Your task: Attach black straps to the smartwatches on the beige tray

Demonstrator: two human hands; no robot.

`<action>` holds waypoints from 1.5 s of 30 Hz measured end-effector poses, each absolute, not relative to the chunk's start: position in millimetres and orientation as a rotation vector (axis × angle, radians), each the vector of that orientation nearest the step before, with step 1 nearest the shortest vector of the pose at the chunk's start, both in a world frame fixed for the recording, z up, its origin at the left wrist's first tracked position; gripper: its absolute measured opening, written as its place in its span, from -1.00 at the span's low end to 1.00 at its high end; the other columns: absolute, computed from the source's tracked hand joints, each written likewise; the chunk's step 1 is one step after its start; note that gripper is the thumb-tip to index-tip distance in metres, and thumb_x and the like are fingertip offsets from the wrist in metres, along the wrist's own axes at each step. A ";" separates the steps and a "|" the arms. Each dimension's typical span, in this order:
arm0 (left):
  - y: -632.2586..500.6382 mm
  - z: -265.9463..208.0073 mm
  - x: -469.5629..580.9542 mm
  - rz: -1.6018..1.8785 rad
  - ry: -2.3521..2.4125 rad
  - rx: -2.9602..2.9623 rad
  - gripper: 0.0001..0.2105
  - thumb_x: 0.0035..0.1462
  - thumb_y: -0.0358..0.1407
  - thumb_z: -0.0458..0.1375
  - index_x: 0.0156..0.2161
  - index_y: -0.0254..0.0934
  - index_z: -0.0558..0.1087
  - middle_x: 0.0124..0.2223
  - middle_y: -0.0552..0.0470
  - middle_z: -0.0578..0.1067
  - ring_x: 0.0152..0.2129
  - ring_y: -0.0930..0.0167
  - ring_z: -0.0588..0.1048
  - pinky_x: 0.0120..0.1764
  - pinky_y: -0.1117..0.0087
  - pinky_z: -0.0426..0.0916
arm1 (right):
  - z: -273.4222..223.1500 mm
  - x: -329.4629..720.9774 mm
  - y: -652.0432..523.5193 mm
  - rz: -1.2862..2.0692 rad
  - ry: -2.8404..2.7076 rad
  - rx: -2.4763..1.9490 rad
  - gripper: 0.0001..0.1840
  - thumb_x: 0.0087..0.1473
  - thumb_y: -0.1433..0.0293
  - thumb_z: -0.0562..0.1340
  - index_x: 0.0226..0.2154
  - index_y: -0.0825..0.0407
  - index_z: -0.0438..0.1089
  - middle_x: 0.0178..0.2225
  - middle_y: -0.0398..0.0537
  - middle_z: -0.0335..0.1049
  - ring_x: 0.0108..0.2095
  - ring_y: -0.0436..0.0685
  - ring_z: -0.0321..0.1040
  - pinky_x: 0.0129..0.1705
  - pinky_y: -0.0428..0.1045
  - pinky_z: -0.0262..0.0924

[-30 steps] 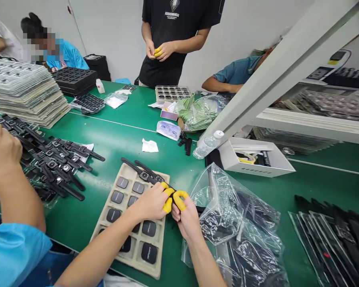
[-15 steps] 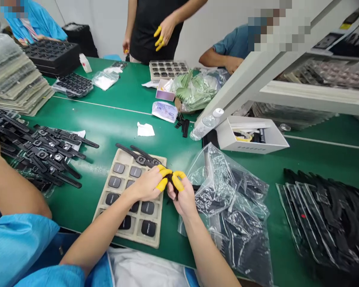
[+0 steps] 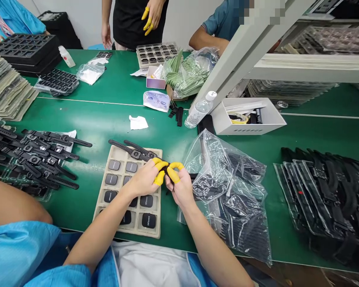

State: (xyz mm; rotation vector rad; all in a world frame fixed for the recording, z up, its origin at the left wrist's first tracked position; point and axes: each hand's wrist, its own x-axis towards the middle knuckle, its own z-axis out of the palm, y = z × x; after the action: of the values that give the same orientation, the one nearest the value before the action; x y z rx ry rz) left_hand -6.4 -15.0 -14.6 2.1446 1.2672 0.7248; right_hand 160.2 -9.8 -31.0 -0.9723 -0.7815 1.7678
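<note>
Left hand (image 3: 144, 180) and right hand (image 3: 179, 187) meet at centre, fingertips pinched together (yellow cots on both), forearms angled in from below.

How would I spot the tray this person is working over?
On the green table, look just under the left hand. The beige tray lies there, its pockets holding dark square watch bodies. The trays farther back are black or clear.

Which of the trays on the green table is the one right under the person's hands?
The beige tray of dark square watch bodies, under the left hand. Unlike the black trays stacked far left and the clear tray at the table's far edge, it lies nearest.
</note>
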 end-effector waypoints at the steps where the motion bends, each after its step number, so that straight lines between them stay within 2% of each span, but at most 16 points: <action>1: -14.6 -14.7 -5.9 0.698 1.284 2.178 -0.65 0.37 -0.36 -0.03 0.18 -0.36 0.38 0.11 -0.24 0.45 0.10 0.20 0.43 0.17 0.14 0.45 | -31.8 160.0 -9.8 1.766 -0.782 -0.979 -0.50 0.07 0.03 0.48 -0.22 -0.09 0.25 -0.66 -0.38 0.30 -0.73 -0.11 -0.04 -0.66 -0.17 -0.20; 4: -13.9 -15.2 -5.0 0.572 1.344 2.262 -0.72 0.32 -0.36 0.03 0.06 -0.34 0.45 -0.01 -0.20 0.48 -0.01 0.19 0.46 0.08 0.15 0.49 | -34.6 159.3 -9.2 1.747 -0.806 -0.993 -0.48 0.07 0.01 0.47 -0.21 -0.08 0.24 -0.67 -0.39 0.31 -0.73 -0.12 -0.04 -0.67 -0.17 -0.20; 7: -14.5 -15.9 -6.1 0.486 1.370 2.285 -0.79 0.36 -0.33 0.00 -0.07 -0.30 0.48 -0.10 -0.17 0.48 -0.10 0.20 0.47 0.02 0.14 0.50 | -37.2 159.1 -8.9 1.726 -0.853 -1.002 -0.49 0.10 0.00 0.45 -0.20 -0.08 0.22 -0.66 -0.38 0.34 -0.74 -0.11 -0.01 -0.67 -0.17 -0.17; 12: -14.3 -14.8 -13.3 0.752 1.181 2.102 -0.67 0.43 -0.35 -0.09 0.18 -0.28 0.38 0.05 -0.17 0.51 0.01 0.25 0.50 0.08 0.19 0.48 | -37.6 161.3 -9.6 1.711 -0.926 -0.968 -0.53 0.15 0.02 0.42 -0.19 -0.10 0.20 -0.63 -0.37 0.36 -0.73 -0.09 0.04 -0.65 -0.15 -0.11; 15: -13.1 -15.0 -14.7 0.863 1.167 1.966 -0.66 0.43 -0.31 0.01 0.24 -0.25 0.33 0.09 -0.17 0.53 0.00 0.27 0.54 0.04 0.22 0.49 | -36.0 162.2 -9.4 1.737 -0.862 -0.946 -0.54 0.16 0.01 0.41 -0.17 -0.10 0.22 -0.61 -0.36 0.36 -0.71 -0.07 0.07 -0.63 -0.14 -0.04; 18: -12.4 -18.7 -8.7 1.066 1.208 1.868 -0.79 0.38 -0.26 0.14 0.05 -0.25 0.47 -0.06 -0.11 0.57 -0.10 0.29 0.55 -0.03 0.25 0.48 | -34.2 161.3 -9.6 1.819 -0.803 -0.899 -0.50 0.13 -0.06 0.41 -0.16 -0.07 0.30 -0.60 -0.35 0.28 -0.66 -0.04 0.14 -0.58 -0.11 0.10; 21: -11.0 -21.2 -1.7 1.288 1.197 1.626 -0.80 0.33 -0.15 0.24 -0.12 -0.26 0.52 -0.07 -0.13 0.60 -0.08 0.27 0.56 0.00 0.22 0.50 | -32.7 161.6 -9.6 2.027 -0.807 -0.857 -0.45 0.12 -0.16 0.37 -0.31 -0.04 0.31 -0.62 -0.37 0.11 -0.67 -0.06 0.05 -0.61 -0.09 0.13; 23: -7.9 -18.8 -4.6 1.390 1.182 1.323 -0.72 0.30 -0.06 0.27 -0.10 -0.26 0.49 -0.07 -0.12 0.63 -0.16 0.29 0.63 -0.09 0.25 0.55 | -31.9 165.4 -8.0 2.213 -0.855 -0.859 -0.43 0.15 -0.18 0.32 -0.37 -0.02 0.30 -0.63 -0.38 0.04 -0.69 -0.09 -0.07 -0.65 -0.11 0.07; 27: 3.9 -8.0 -32.7 1.740 1.254 0.802 -0.57 0.20 0.05 0.35 -0.10 -0.21 0.34 -0.13 -0.05 0.68 -0.46 0.39 0.65 -0.37 0.38 0.57 | -31.1 178.2 -0.5 2.448 -0.986 -0.941 -0.45 0.18 -0.14 0.31 -0.34 0.02 0.35 -0.65 -0.40 0.01 -0.69 -0.13 -0.18 -0.67 -0.16 -0.10; 29: 8.3 -6.5 -44.1 1.831 1.296 0.711 -0.53 0.15 0.05 0.39 -0.10 -0.19 0.31 -0.11 -0.05 0.69 -0.53 0.43 0.62 -0.48 0.45 0.52 | -30.7 181.4 2.6 2.360 -1.001 -0.976 -0.48 0.17 -0.11 0.33 -0.33 0.01 0.33 -0.63 -0.38 0.08 -0.68 -0.13 -0.14 -0.66 -0.15 -0.06; 32: 6.4 -15.3 -39.1 1.537 1.345 0.879 -0.60 0.21 -0.05 0.35 0.00 -0.24 0.41 -0.04 -0.14 0.68 -0.49 0.40 0.64 -0.56 0.48 0.48 | -29.3 178.2 2.7 2.068 -0.968 -0.953 -0.54 0.15 -0.03 0.40 -0.28 -0.04 0.28 -0.57 -0.35 0.25 -0.69 -0.11 -0.01 -0.63 -0.12 0.09; 33: 3.6 -20.5 -32.3 1.389 1.351 1.012 -0.66 0.25 -0.13 0.30 0.04 -0.25 0.46 0.00 -0.16 0.67 -0.42 0.36 0.66 -0.52 0.45 0.52 | -28.8 175.8 1.4 2.004 -0.957 -0.934 -0.55 0.14 0.00 0.40 -0.27 -0.06 0.26 -0.57 -0.35 0.27 -0.69 -0.10 0.02 -0.63 -0.12 0.08; 35: -3.1 -31.2 -17.1 1.149 1.333 1.363 -0.69 0.27 -0.31 0.20 0.10 -0.24 0.52 0.09 -0.17 0.64 -0.18 0.27 0.69 -0.26 0.30 0.65 | -28.2 171.3 -2.2 1.983 -0.947 -0.904 -0.58 0.16 0.02 0.39 -0.24 -0.07 0.26 -0.58 -0.36 0.27 -0.71 -0.10 0.01 -0.66 -0.14 0.00; 38: -10.6 -41.7 -4.9 0.984 1.270 1.833 -0.49 0.17 -0.52 0.06 0.20 -0.22 0.50 0.20 -0.15 0.57 0.16 0.21 0.55 0.18 0.12 0.52 | -28.8 169.0 -6.5 2.095 -0.936 -0.879 -0.60 0.16 0.04 0.38 -0.26 -0.04 0.28 -0.62 -0.35 0.27 -0.72 -0.12 -0.05 -0.68 -0.15 -0.13; 41: -12.4 -44.3 -8.5 0.932 1.224 2.015 -0.37 0.13 -0.59 -0.01 0.28 -0.22 0.43 0.25 -0.14 0.51 0.21 0.26 0.51 0.25 0.15 0.47 | -29.7 171.0 -5.9 2.214 -0.925 -0.876 -0.61 0.13 0.08 0.39 -0.32 -0.02 0.28 -0.67 -0.35 0.25 -0.74 -0.13 -0.12 -0.70 -0.16 -0.19; 45: -11.2 -45.7 -14.2 0.943 1.218 2.073 -0.40 0.18 -0.59 -0.03 0.29 -0.24 0.40 0.22 -0.16 0.51 0.19 0.28 0.51 0.23 0.18 0.47 | -27.8 171.9 -2.2 2.225 -0.828 -0.873 -0.59 0.08 0.09 0.43 -0.34 -0.04 0.25 -0.71 -0.39 0.17 -0.73 -0.14 -0.18 -0.70 -0.18 -0.24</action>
State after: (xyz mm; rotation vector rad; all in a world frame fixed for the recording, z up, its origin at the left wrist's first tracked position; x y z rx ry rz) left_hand -14.2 -11.2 -45.7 2.0728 1.2176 0.9429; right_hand 171.9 -2.2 -27.8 -0.8727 -0.8281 2.2245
